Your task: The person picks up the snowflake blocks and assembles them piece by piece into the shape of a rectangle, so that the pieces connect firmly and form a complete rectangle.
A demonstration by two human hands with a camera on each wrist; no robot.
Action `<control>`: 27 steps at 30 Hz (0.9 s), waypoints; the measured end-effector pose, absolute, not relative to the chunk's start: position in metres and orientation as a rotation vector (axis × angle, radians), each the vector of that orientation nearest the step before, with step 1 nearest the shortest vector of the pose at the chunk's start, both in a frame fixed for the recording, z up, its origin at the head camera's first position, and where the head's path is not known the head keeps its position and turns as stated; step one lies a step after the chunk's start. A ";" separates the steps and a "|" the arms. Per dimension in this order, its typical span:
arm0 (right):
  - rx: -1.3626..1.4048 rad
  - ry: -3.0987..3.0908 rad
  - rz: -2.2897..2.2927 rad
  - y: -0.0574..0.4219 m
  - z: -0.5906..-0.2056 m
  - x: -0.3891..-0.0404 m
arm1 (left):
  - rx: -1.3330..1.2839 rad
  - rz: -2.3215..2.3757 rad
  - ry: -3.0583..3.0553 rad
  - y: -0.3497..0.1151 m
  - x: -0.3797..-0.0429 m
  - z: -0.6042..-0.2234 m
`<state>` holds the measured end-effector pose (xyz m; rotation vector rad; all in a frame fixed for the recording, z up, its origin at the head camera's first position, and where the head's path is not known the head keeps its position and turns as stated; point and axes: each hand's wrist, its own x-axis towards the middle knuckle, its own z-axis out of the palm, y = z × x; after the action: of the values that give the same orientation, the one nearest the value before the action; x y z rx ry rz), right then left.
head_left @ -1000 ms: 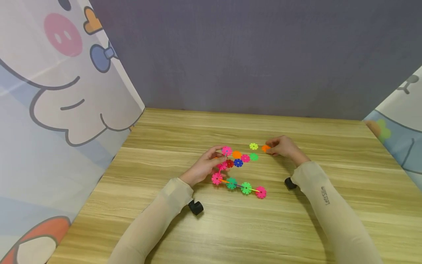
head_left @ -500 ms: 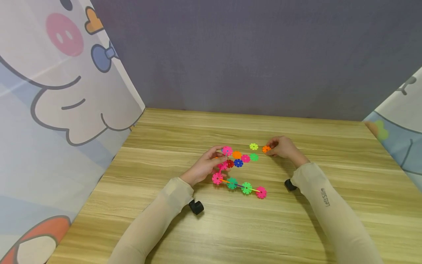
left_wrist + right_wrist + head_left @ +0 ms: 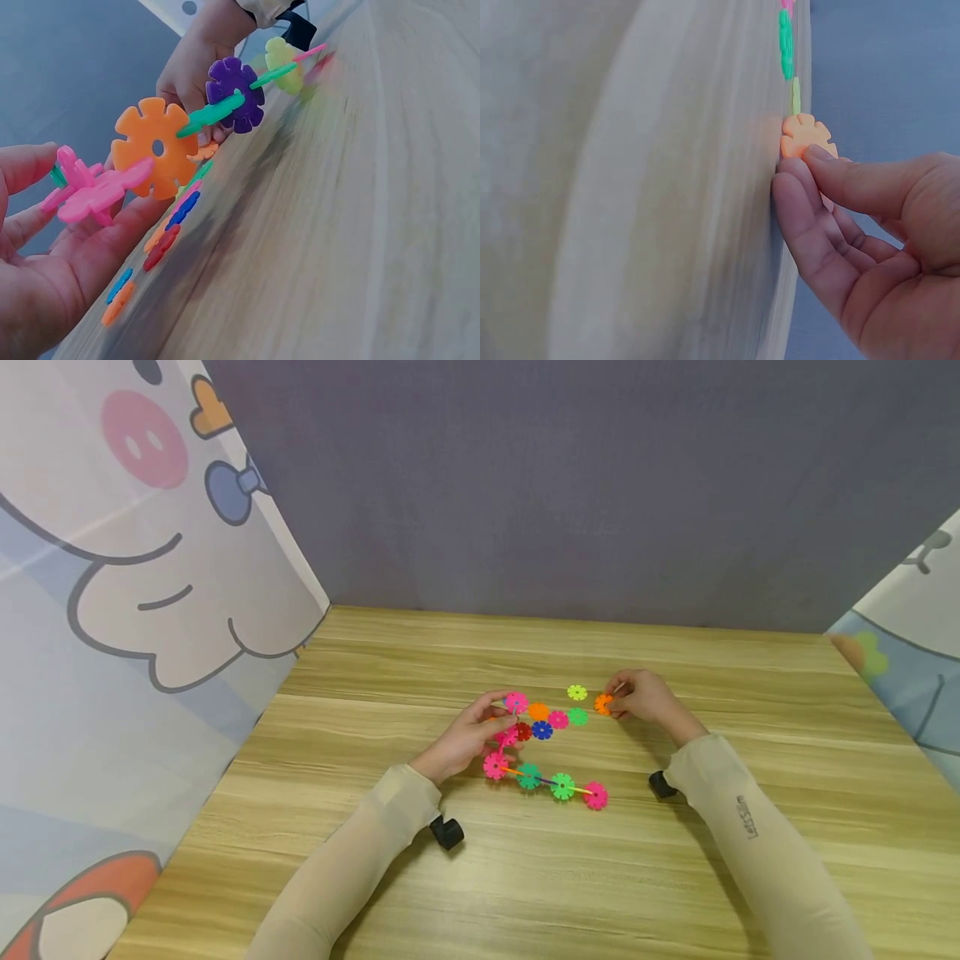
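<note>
My left hand (image 3: 467, 739) grips one end of a chain of slotted snowflake discs (image 3: 562, 787). Up close in the left wrist view, its thumb and fingers surround a pink piece (image 3: 97, 191), linked to an orange disc (image 3: 146, 131), then green, purple and yellow ones. The chain's far end stretches toward the right, ending in a pink disc (image 3: 596, 796). Between thumb and fingertips, my right hand (image 3: 647, 697) pinches a single orange snowflake disc (image 3: 804, 133), tilted up close over the table.
Loose discs lie between the hands: yellow (image 3: 577, 692), green (image 3: 577, 717), pink (image 3: 558, 720), blue (image 3: 542, 730), orange (image 3: 538, 712) and red (image 3: 523, 732). A grey panel (image 3: 555, 493) rises behind the wooden table (image 3: 525, 893). Printed cloth (image 3: 172, 635) hangs at the left.
The orange disc in my right hand has tilted up to face the camera and come slightly nearer. My left hand and the chain have barely moved.
</note>
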<state>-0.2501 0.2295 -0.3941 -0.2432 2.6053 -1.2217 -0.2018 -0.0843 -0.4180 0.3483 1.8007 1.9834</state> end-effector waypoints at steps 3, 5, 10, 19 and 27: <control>-0.222 2.574 -1.258 0.227 -0.394 -0.247 | 0.339 1.990 1.800 -0.084 -0.202 -0.420; -0.226 2.564 -1.272 0.226 -0.394 -0.245 | 0.328 1.996 1.802 -0.083 -0.202 -0.421; -0.252 2.565 -1.287 0.219 -0.392 -0.238 | 0.307 2.011 1.808 -0.081 -0.202 -0.422; -0.329 2.618 -1.309 0.202 -0.390 -0.226 | 0.299 2.016 1.857 -0.079 -0.200 -0.421; -0.414 2.642 -1.368 0.187 -0.388 -0.218 | 0.284 2.024 1.818 -0.074 -0.199 -0.422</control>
<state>-0.2176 0.1874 -0.3885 -0.4137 2.6424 -1.3678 -0.1994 -0.0740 -0.4222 0.2838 1.8176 2.0238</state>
